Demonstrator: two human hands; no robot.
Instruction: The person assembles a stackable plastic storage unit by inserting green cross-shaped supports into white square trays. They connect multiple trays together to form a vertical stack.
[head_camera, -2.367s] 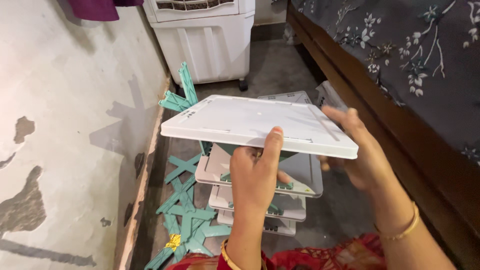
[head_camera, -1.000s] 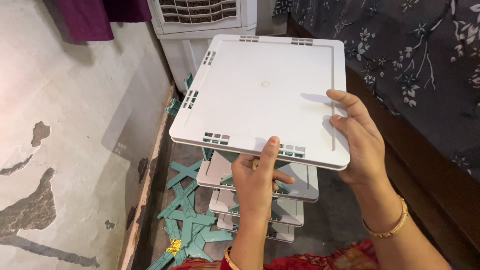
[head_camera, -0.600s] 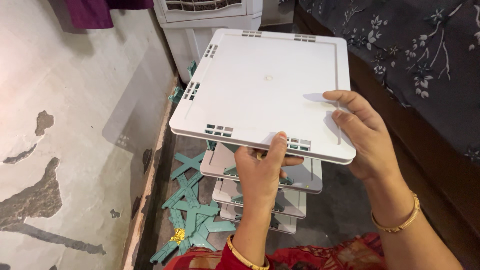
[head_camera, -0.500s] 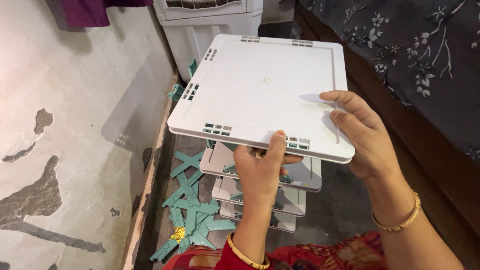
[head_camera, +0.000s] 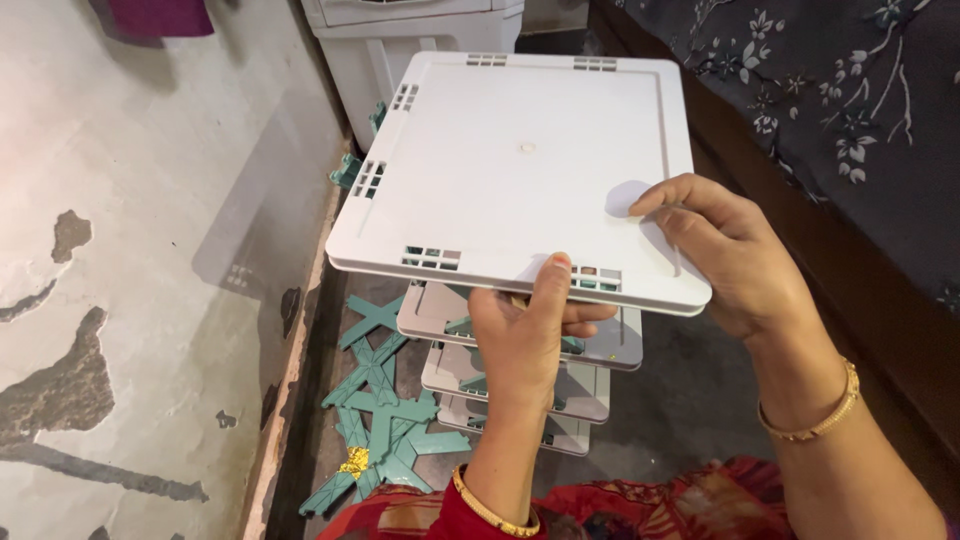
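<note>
White plastic is what the fingers clamp: the left hand pinches the near edge of the square shelf panel, thumb on top, while the right hand presses its near-right corner, holding it tilted in the air above the half-built rack. With both grips at one edge, the far side could sag or slip and knock the rack, or fall on the green cross pieces on the floor to the left.

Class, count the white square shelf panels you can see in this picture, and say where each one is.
4. One white panel is held up in both hands. Three more are stacked as tiers below it: top tier, middle tier, bottom tier. The held panel may hide others.
</note>
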